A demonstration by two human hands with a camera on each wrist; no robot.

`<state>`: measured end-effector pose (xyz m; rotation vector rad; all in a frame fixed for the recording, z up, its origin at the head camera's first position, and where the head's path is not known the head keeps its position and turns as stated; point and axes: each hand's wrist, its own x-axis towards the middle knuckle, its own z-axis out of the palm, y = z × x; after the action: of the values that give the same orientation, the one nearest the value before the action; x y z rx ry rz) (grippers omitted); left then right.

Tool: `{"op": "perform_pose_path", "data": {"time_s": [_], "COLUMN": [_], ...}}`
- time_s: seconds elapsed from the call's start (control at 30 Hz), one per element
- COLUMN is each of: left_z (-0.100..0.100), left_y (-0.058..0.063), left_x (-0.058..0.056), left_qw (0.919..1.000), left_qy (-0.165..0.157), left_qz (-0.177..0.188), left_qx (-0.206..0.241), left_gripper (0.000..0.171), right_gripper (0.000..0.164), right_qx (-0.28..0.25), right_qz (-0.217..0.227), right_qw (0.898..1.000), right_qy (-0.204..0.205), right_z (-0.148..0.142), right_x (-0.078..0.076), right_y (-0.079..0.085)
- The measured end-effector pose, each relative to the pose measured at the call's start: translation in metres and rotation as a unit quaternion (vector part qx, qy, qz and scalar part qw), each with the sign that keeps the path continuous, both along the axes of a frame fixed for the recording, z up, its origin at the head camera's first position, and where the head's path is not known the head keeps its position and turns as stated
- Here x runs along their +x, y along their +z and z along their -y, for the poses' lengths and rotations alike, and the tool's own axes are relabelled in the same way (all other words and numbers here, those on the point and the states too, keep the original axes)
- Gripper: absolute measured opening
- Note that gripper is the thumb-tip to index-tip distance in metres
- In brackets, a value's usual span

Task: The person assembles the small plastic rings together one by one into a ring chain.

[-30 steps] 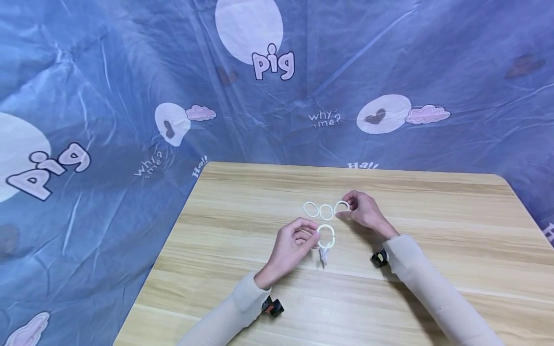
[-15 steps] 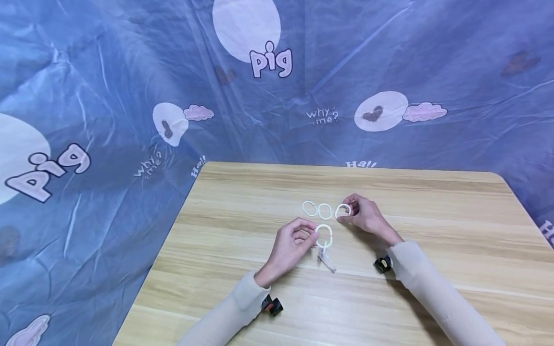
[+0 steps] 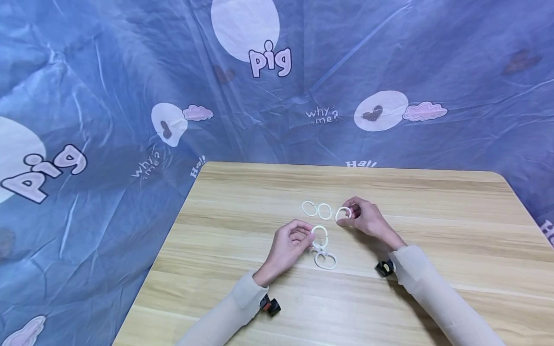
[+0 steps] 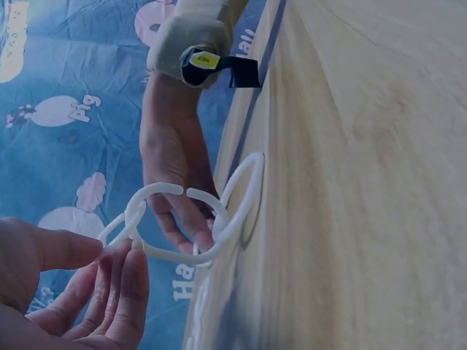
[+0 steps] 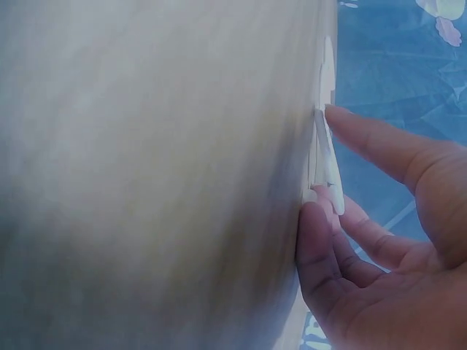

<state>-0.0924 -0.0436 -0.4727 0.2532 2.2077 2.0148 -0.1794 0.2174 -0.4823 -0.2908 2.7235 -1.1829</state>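
Observation:
My left hand (image 3: 285, 246) pinches a short chain of white plastic C-shaped links between thumb and fingertips. In the left wrist view, a link with a narrow gap (image 4: 157, 187) stretches from these fingertips, and another link (image 4: 255, 193) hooked through it leans down onto the table. From the head, that lower link (image 3: 325, 268) lies below the pinched one (image 3: 320, 227). My right hand (image 3: 368, 220) pinches a separate white link (image 3: 337, 215) at its right side. The right wrist view shows this link (image 5: 332, 164) edge-on between thumb and fingers, close over the wood.
Two more white links, one at left (image 3: 302, 207) and one beside it (image 3: 331, 212), lie beyond my left hand, left of my right hand's link. The wood-grain table (image 3: 433, 216) ends at a blue printed cloth (image 3: 277, 125) behind and to the left.
The lower link, which hung steeply under my left hand, now spreads out toward the table. My left hand has shifted slightly left; my right hand has drawn its link slightly nearer, away from the two lying links.

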Motion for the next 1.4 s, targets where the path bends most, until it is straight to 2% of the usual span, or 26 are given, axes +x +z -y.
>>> {"op": "perform_pose_path", "data": {"time_s": [0.3, 0.43, 0.9, 1.4], "left_z": [0.002, 0.003, 0.008, 0.016], "left_y": [-0.007, -0.009, -0.012, -0.016], "left_x": [-0.003, -0.004, -0.009, -0.007], "left_qw": [0.9999, 1.0000, 0.9999, 0.9999], "left_qy": [0.000, 0.004, 0.010, 0.003], "left_qz": [0.010, 0.007, 0.006, 0.010], "left_qx": [0.005, 0.003, -0.004, -0.012], "left_gripper": [0.022, 0.021, 0.020, 0.020], "right_gripper": [0.028, 0.025, 0.025, 0.028], "right_qx": [-0.027, -0.048, -0.098, -0.145], "right_qz": [0.006, 0.016, 0.023, 0.026], "right_qw": [1.000, 0.999, 0.995, 0.989], "right_qy": [-0.003, -0.001, -0.023, -0.023], "right_z": [-0.003, -0.005, 0.000, 0.013], "right_x": [0.007, 0.010, 0.019, 0.036], "right_y": [0.004, 0.004, 0.007, 0.010]}}
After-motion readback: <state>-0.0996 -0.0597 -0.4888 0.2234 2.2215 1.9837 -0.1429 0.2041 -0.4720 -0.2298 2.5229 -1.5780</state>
